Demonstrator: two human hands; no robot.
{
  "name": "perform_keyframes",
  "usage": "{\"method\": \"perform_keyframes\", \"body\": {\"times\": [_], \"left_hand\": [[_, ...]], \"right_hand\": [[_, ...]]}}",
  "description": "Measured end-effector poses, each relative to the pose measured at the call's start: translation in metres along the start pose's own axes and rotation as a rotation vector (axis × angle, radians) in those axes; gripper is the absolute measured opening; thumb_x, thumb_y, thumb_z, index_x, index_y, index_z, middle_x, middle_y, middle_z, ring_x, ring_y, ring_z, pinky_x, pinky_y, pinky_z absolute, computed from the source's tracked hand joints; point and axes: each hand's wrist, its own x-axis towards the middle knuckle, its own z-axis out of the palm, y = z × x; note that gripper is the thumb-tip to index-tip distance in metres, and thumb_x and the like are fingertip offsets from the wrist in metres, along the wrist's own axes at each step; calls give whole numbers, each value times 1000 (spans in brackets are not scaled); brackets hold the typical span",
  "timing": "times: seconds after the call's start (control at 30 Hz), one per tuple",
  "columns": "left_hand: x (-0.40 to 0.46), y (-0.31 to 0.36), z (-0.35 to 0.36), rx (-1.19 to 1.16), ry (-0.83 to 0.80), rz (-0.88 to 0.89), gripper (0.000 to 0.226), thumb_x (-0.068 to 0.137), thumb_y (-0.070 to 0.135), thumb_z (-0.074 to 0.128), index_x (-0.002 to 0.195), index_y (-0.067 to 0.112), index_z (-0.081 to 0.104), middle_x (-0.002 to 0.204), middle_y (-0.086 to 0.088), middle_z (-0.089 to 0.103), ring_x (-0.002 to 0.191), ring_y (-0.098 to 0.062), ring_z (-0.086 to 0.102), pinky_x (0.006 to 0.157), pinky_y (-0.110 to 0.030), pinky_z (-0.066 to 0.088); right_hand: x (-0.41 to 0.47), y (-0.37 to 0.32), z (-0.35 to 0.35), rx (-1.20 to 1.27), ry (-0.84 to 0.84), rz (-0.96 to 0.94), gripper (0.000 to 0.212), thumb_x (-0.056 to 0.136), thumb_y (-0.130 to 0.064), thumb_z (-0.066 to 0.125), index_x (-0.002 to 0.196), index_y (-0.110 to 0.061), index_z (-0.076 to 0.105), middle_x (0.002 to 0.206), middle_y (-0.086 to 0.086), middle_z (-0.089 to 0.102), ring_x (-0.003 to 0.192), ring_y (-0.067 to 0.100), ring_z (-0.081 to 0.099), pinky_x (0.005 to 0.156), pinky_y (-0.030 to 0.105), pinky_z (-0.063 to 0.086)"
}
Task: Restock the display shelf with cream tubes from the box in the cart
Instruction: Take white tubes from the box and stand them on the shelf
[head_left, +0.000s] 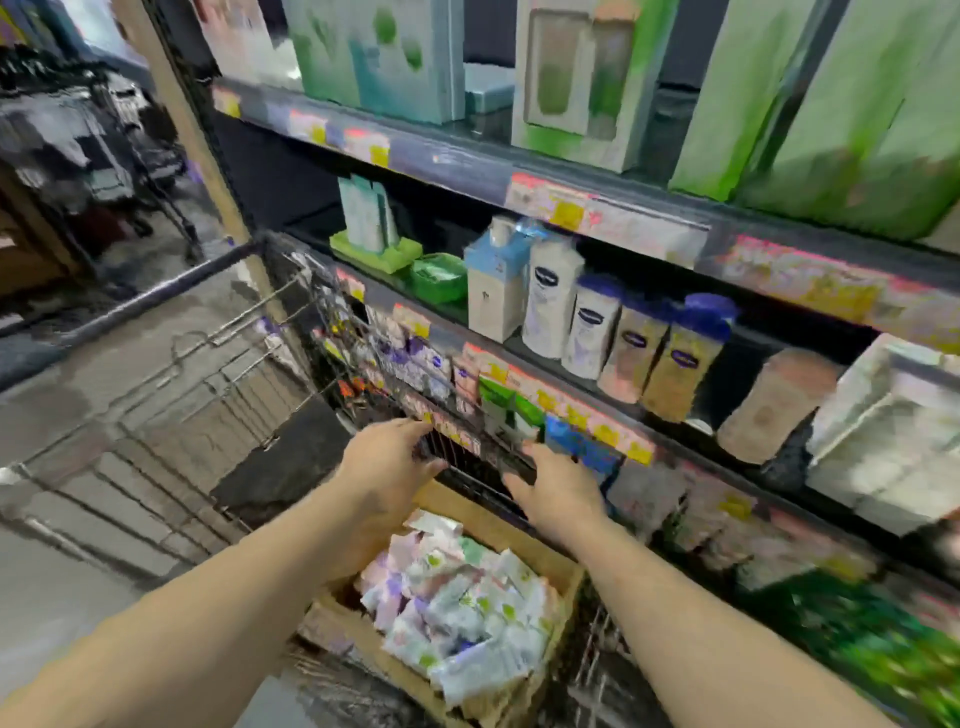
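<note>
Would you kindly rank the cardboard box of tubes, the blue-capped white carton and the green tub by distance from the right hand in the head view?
1. Cardboard box, just below the right hand.
2. Blue-capped white carton, on the shelf above it.
3. Green tub, further left on that shelf.

The wire cart (291, 332) stands on the floor (62, 587) beside the shelf (597, 218) and carries a cardboard box (563, 571) of tubes (457, 603). On the shelf stand bottles (550, 296), a carton (493, 291) and green packs (439, 275).
</note>
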Motion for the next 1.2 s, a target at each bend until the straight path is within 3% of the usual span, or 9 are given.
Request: {"method": "perform_keyframes", "body": {"times": [0.13,0.23,0.37,0.43,0.53,0.63,0.8,1.2], "left_hand": [[24,-43,16,-25,-104,106,60,90,48,57,142,20,46,141,-1,52,129,-23,49,104,-34,41],[37,-56,35,-56,-144,167,59,89,50,58,139,20,48,138,-3,55,127,-26,51,101,-36,43],[42,-48,65,-60,-231,227,56,88,49,58,137,22,50,136,-4,57,124,-27,53,100,-37,44],[42,-44,81,-64,-271,264,53,87,50,58,131,22,54,129,-5,61,118,-27,56,96,-38,47],[35,-43,97,-56,-304,280,53,88,50,59,132,20,53,131,-8,59,118,-29,55,95,-39,47],[29,-46,103,-8,-307,285,54,90,46,58,136,19,50,135,-7,57,121,-29,52,97,-36,45],[26,-61,117,-21,-293,246,55,89,44,60,137,19,50,132,-8,59,115,-30,57,94,-37,47],[71,-57,203,-38,-458,273,58,90,45,57,140,17,47,140,-10,52,127,-31,47,104,-41,41]], "right_hand": [[-9,-10,44,74,-116,244,58,93,-52,50,143,-24,37,138,5,52,118,28,55,88,36,50],[-23,0,59,129,-107,388,60,94,-50,48,145,-25,33,137,3,51,108,25,60,81,36,53],[-38,20,75,127,-92,510,51,93,-50,49,136,-23,42,118,3,61,95,24,63,73,34,53],[-44,27,85,120,-56,541,46,93,-50,49,131,-24,46,109,1,63,93,24,62,74,34,54],[-50,30,102,142,-84,551,50,96,-49,47,138,-22,42,126,5,59,107,28,59,78,34,50],[-53,29,120,217,-111,541,51,95,-46,49,140,-22,40,129,7,57,109,30,58,74,32,45],[-57,30,145,327,-139,528,55,95,-42,51,144,-23,35,138,6,52,116,30,55,90,38,49],[-48,51,204,428,-120,716,51,94,-40,54,141,-25,41,136,5,54,113,25,57,81,29,45]]}}
